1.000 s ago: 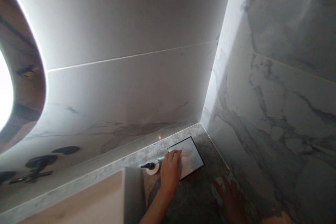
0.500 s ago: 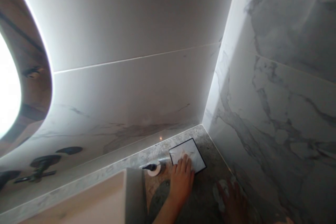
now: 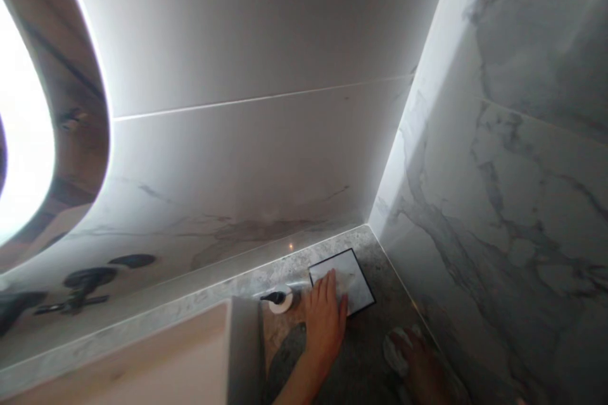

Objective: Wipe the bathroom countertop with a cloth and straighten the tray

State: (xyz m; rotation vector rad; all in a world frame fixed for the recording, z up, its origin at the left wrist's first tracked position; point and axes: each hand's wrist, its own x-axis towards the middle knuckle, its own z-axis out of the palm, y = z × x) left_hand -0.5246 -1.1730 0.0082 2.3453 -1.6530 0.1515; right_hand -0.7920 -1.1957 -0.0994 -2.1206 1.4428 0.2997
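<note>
My left hand (image 3: 325, 319) lies over the near left part of a white square box-like item (image 3: 358, 294) with a thin dark border. Its fingers are stretched out across the pale top, where something whitish and faint shows beside them. In shadow at the lower right, my right hand (image 3: 422, 361) is closed around a crumpled white cloth (image 3: 395, 353), resting on the stone counter (image 3: 361, 354) near the side wall. Just left of my left hand stands a white bottle (image 3: 281, 304) with a black pump top.
A pale basin (image 3: 244, 348) fills the lower left. Above it, a dark wall-mounted tap (image 3: 78, 294) juts from the wall. A lit round-edged mirror (image 3: 80, 76) hangs at the far left. The marble-patterned side wall (image 3: 503, 202) bounds the counter on the right.
My left hand has shifted slightly left on the square item, its fingers lying straighter. My right hand and the cloth have moved a little left. The camera view has turned slightly.
</note>
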